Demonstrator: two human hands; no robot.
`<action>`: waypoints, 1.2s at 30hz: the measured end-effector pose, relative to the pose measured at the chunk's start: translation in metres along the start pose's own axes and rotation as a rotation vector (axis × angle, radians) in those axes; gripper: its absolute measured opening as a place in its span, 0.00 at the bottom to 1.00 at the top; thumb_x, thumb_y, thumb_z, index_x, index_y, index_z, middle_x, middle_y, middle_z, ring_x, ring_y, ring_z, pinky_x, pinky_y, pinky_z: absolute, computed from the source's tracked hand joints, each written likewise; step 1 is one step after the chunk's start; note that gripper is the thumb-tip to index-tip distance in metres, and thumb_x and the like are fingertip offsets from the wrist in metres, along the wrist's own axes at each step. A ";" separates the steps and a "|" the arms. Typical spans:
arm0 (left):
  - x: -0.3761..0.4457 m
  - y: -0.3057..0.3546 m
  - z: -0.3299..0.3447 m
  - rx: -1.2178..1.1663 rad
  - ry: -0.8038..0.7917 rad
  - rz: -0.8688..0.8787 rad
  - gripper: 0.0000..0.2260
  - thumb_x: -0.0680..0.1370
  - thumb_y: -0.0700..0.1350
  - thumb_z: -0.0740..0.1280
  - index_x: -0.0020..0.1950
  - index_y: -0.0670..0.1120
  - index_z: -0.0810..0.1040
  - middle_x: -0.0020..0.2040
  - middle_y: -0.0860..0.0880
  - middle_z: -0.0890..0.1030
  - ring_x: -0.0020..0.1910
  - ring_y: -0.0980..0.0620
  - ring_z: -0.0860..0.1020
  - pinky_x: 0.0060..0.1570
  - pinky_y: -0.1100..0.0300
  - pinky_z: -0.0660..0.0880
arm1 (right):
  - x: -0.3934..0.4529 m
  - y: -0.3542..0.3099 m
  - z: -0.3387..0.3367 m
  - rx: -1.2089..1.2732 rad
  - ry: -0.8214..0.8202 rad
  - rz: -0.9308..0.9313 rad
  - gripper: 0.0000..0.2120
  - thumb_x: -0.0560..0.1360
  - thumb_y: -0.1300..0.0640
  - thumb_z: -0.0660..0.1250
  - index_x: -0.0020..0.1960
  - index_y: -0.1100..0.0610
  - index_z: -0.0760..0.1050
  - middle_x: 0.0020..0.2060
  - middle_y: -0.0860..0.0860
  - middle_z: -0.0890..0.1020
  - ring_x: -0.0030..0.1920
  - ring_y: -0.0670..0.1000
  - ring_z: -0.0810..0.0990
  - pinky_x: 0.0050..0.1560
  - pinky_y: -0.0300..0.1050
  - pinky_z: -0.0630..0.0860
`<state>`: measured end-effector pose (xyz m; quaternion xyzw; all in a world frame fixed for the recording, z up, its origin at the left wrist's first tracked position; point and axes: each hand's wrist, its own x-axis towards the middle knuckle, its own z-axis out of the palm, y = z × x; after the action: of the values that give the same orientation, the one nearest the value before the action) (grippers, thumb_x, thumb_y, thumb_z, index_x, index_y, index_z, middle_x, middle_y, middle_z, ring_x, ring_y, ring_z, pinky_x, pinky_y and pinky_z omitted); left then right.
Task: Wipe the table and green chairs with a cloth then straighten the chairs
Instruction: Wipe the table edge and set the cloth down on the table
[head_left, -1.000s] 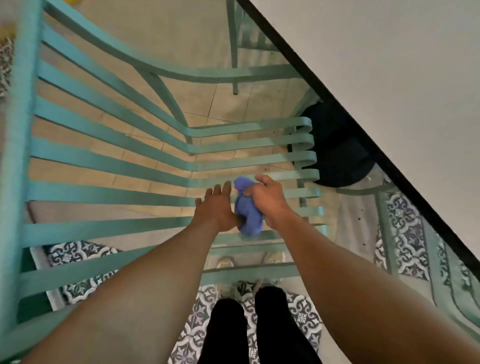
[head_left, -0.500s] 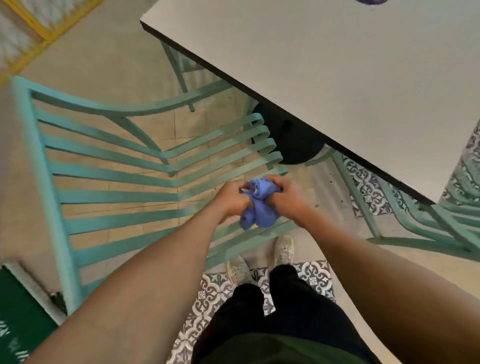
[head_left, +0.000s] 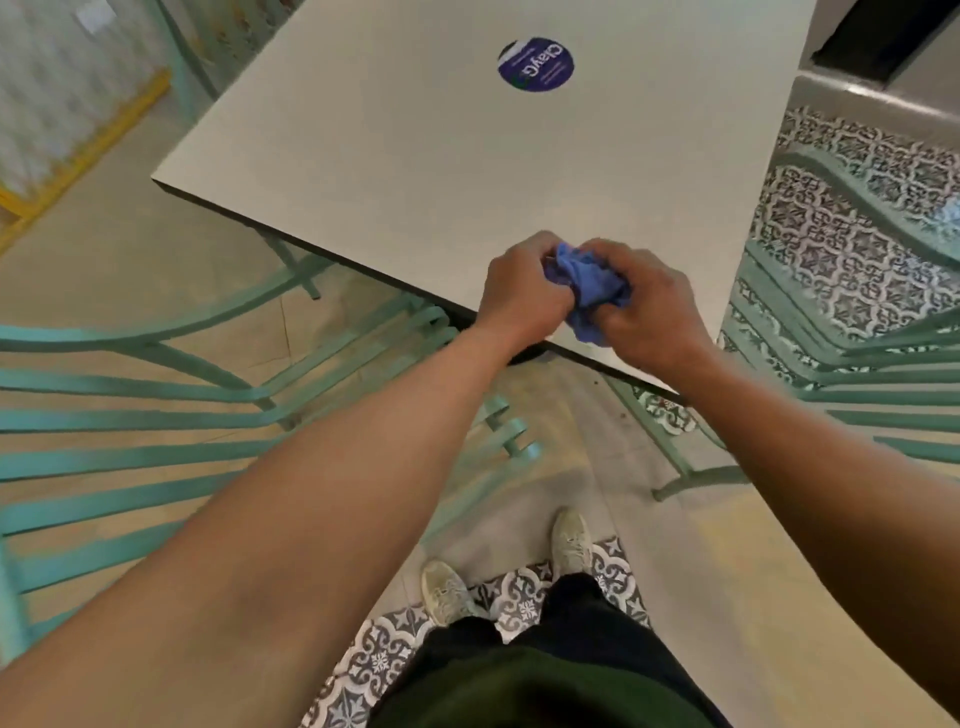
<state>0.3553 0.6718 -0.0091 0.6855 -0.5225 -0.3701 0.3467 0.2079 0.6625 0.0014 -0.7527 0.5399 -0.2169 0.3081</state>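
I hold a crumpled blue cloth (head_left: 589, 288) bunched between both my hands, above the near corner of the square white table with the thin dark edge (head_left: 415, 171). My left hand (head_left: 519, 293) has its fingers curled round the left side of the cloth, and my right hand (head_left: 649, 312) grips the right side, fingers folded over it; a fold of the cloth hangs down between my wrists. I cannot tell whether the cloth touches the tabletop.

A round dark blue sticker with white lettering (head_left: 536, 64) lies on the far part of the table. A green slatted metal chair (head_left: 218, 415) stands to my left, its curved slats reaching in under the table's corner. A second green slatted metal chair (head_left: 883, 374) stands to my right, just beside the table's right edge, with grey-and-white patterned floor tiles (head_left: 852, 249) showing through its slats.

My pale worn shoes (head_left: 571, 540) stand on the floor below, half on plain beige tiling and half on a strip of the patterned tiles.
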 end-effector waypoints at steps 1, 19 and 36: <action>0.007 0.014 0.008 0.088 0.016 0.103 0.09 0.69 0.38 0.68 0.48 0.46 0.79 0.40 0.50 0.80 0.40 0.48 0.77 0.38 0.60 0.72 | 0.009 0.010 -0.013 -0.054 0.035 -0.032 0.28 0.65 0.62 0.66 0.65 0.52 0.74 0.55 0.57 0.79 0.53 0.59 0.79 0.54 0.47 0.74; 0.057 0.005 0.099 0.755 -0.360 0.026 0.30 0.81 0.48 0.53 0.81 0.46 0.45 0.81 0.45 0.45 0.79 0.48 0.45 0.76 0.48 0.50 | 0.053 0.108 -0.014 -0.476 -0.432 0.025 0.37 0.78 0.47 0.53 0.78 0.54 0.35 0.77 0.59 0.38 0.77 0.58 0.36 0.74 0.59 0.41; 0.025 -0.007 0.082 0.986 -0.268 -0.155 0.32 0.79 0.50 0.57 0.80 0.53 0.46 0.78 0.45 0.55 0.76 0.44 0.55 0.69 0.43 0.57 | 0.056 0.099 -0.021 -0.651 -0.540 0.079 0.40 0.77 0.41 0.56 0.78 0.51 0.35 0.78 0.56 0.39 0.77 0.60 0.39 0.70 0.70 0.45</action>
<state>0.2918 0.6414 -0.0582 0.7506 -0.6224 -0.1890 -0.1157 0.1446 0.5818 -0.0531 -0.8193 0.5086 0.1818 0.1925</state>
